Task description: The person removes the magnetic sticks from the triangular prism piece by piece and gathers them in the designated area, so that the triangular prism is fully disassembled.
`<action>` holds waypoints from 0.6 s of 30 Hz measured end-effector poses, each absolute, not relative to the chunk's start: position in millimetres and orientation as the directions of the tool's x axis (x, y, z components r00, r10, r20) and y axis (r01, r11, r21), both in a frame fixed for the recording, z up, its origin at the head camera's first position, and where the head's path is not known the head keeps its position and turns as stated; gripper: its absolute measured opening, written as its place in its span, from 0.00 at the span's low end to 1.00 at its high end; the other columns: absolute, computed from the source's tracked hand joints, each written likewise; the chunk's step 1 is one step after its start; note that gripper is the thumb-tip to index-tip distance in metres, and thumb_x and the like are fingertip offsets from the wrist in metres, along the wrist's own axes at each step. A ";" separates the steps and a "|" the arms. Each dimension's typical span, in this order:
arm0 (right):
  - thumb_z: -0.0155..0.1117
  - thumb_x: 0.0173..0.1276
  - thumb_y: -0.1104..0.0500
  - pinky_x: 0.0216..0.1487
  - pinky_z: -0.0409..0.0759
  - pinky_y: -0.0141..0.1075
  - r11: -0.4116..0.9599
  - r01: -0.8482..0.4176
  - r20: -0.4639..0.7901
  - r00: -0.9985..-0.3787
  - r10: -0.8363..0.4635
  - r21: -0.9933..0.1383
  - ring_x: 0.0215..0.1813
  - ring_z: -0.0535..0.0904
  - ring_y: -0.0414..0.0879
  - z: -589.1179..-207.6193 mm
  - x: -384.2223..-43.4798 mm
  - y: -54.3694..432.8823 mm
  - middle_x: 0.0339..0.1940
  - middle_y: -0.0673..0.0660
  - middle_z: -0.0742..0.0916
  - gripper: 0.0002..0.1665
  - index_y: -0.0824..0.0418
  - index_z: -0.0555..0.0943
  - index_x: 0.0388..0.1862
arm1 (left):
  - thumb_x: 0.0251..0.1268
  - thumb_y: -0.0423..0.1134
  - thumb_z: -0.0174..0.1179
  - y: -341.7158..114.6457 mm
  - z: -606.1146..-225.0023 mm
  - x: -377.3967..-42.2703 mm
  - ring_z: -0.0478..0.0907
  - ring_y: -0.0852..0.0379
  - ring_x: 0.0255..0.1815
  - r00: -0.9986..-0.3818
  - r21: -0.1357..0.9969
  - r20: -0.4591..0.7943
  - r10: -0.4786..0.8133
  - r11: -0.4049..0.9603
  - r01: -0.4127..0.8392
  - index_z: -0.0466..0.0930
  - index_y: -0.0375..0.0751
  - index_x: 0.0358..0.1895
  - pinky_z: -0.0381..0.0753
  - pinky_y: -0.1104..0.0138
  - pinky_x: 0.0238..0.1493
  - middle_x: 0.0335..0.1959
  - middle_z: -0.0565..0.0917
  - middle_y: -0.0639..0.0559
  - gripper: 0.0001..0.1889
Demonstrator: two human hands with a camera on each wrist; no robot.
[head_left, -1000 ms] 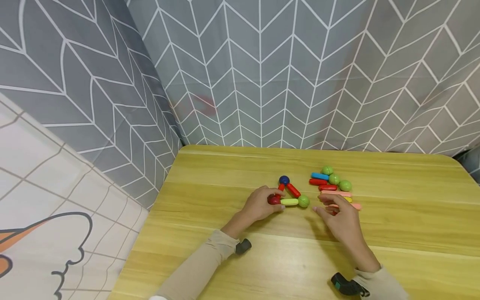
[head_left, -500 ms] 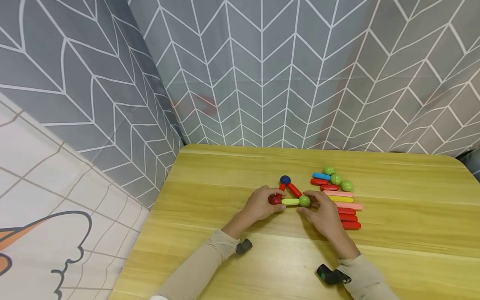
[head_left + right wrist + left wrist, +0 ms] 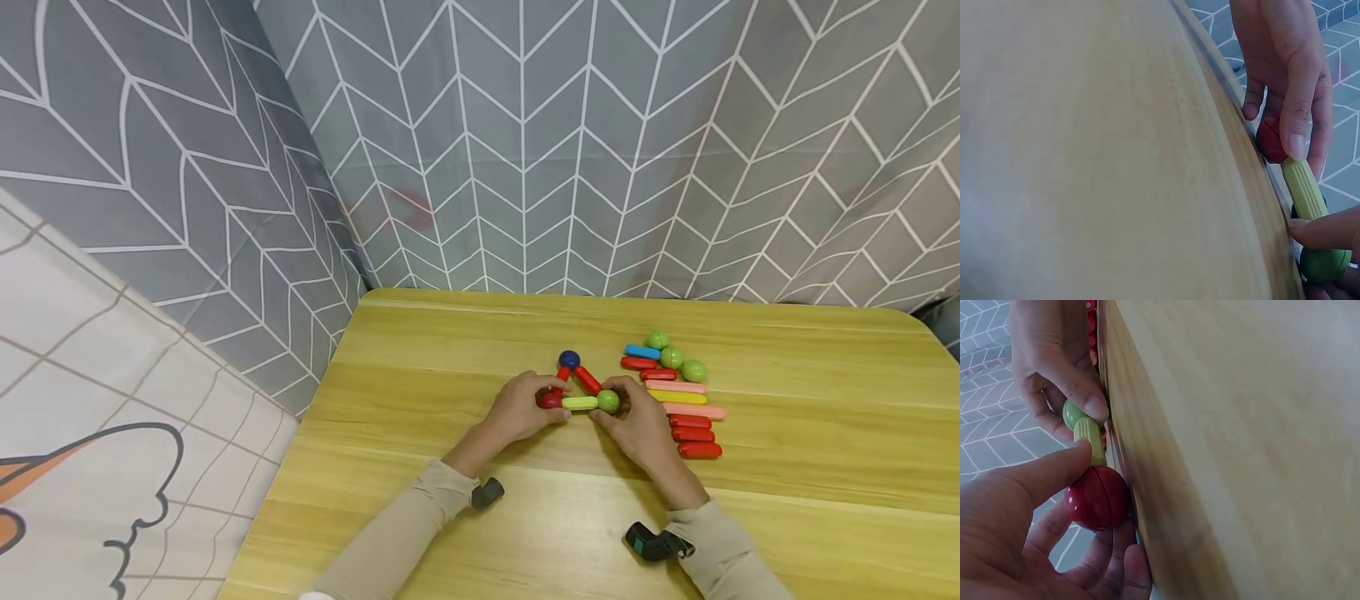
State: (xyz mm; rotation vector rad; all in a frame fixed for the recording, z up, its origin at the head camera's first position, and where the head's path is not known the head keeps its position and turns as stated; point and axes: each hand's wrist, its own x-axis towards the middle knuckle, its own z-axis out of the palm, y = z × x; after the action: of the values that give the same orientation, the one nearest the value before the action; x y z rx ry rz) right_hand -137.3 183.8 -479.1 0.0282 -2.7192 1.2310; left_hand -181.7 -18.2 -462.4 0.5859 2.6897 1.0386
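Observation:
A triangle of rods and balls lies on the wooden table: a dark blue ball (image 3: pixel 569 359) at the top, a red ball (image 3: pixel 550 400) at lower left, a green ball (image 3: pixel 608 402) at lower right. A pale yellow-green rod (image 3: pixel 580 403) bridges the two lower balls, and a red rod (image 3: pixel 588 381) slants from blue to green. Another short red rod (image 3: pixel 562 375) is partly covered by fingers. My left hand (image 3: pixel 517 407) holds the red ball (image 3: pixel 1097 499), its thumb extending to the rod. With thumb and fingers, my right hand (image 3: pixel 643 421) grips the green ball (image 3: pixel 1324 265).
Right of the triangle are several loose green balls (image 3: pixel 671 358), a blue rod (image 3: pixel 642 352), a yellow rod (image 3: pixel 678 397), pink rods (image 3: pixel 697 411) and several red rods (image 3: pixel 700 450). A patterned grey curtain (image 3: pixel 517 150) hangs behind the table (image 3: pixel 450 333).
My right hand has moved left from the loose rods to the green ball and taken hold of it. My left hand has stayed at the red ball.

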 end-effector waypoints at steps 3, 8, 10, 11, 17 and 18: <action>0.76 0.58 0.65 0.41 0.76 0.35 0.674 -0.083 0.146 -0.989 0.037 -0.734 0.42 0.81 0.52 -479.7 -137.8 184.4 0.44 0.65 0.88 0.23 0.64 0.79 0.52 | 0.57 0.48 0.74 -18.4 -463.3 -182.1 0.69 0.62 0.35 -0.902 0.678 -0.042 0.429 0.675 0.289 0.87 0.59 0.53 0.66 0.74 0.35 0.39 0.82 0.53 0.19; 0.75 0.59 0.66 0.43 0.78 0.35 0.664 -0.109 0.164 -0.986 0.021 -0.740 0.44 0.83 0.52 -480.7 -137.5 185.3 0.44 0.64 0.89 0.21 0.64 0.81 0.52 | 0.57 0.48 0.74 -18.6 -464.4 -182.3 0.70 0.62 0.37 -0.902 0.671 -0.042 0.429 0.681 0.292 0.86 0.59 0.54 0.66 0.75 0.36 0.41 0.83 0.54 0.19; 0.74 0.60 0.67 0.42 0.78 0.34 0.657 -0.122 0.173 -0.985 0.012 -0.744 0.43 0.83 0.51 -480.7 -137.3 185.8 0.44 0.64 0.89 0.21 0.64 0.82 0.53 | 0.58 0.49 0.73 -18.7 -464.6 -182.5 0.70 0.63 0.37 -0.903 0.668 -0.045 0.428 0.685 0.291 0.86 0.60 0.54 0.67 0.75 0.36 0.41 0.83 0.55 0.19; 0.74 0.60 0.67 0.42 0.78 0.34 0.655 -0.129 0.178 -0.984 0.008 -0.745 0.43 0.83 0.51 -481.2 -137.5 186.0 0.44 0.64 0.89 0.21 0.63 0.82 0.53 | 0.58 0.50 0.73 -18.6 -464.5 -182.6 0.70 0.63 0.37 -0.903 0.665 -0.047 0.428 0.688 0.292 0.86 0.60 0.54 0.67 0.76 0.36 0.42 0.83 0.55 0.19; 0.72 0.61 0.66 0.38 0.75 0.31 0.665 -0.180 0.232 -0.973 -0.010 -0.725 0.37 0.79 0.46 -484.4 -138.3 189.1 0.41 0.63 0.89 0.20 0.64 0.83 0.53 | 0.58 0.49 0.74 -17.8 -464.3 -183.6 0.72 0.63 0.39 -0.904 0.654 -0.047 0.425 0.697 0.294 0.86 0.60 0.54 0.68 0.76 0.38 0.44 0.84 0.55 0.19; 0.72 0.61 0.65 0.38 0.76 0.30 0.661 -0.179 0.235 -0.972 -0.004 -0.729 0.37 0.79 0.46 -484.4 -138.1 189.9 0.41 0.63 0.89 0.20 0.64 0.83 0.53 | 0.57 0.49 0.74 -17.8 -464.4 -183.6 0.72 0.63 0.39 -0.904 0.657 -0.045 0.425 0.694 0.293 0.86 0.60 0.54 0.68 0.75 0.39 0.44 0.84 0.54 0.19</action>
State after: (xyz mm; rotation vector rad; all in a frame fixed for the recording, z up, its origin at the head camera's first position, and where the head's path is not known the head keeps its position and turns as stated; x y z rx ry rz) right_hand -138.1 189.9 -484.4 0.1487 -2.6645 1.2034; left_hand -183.6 -17.8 -464.4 0.5808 2.7104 1.0011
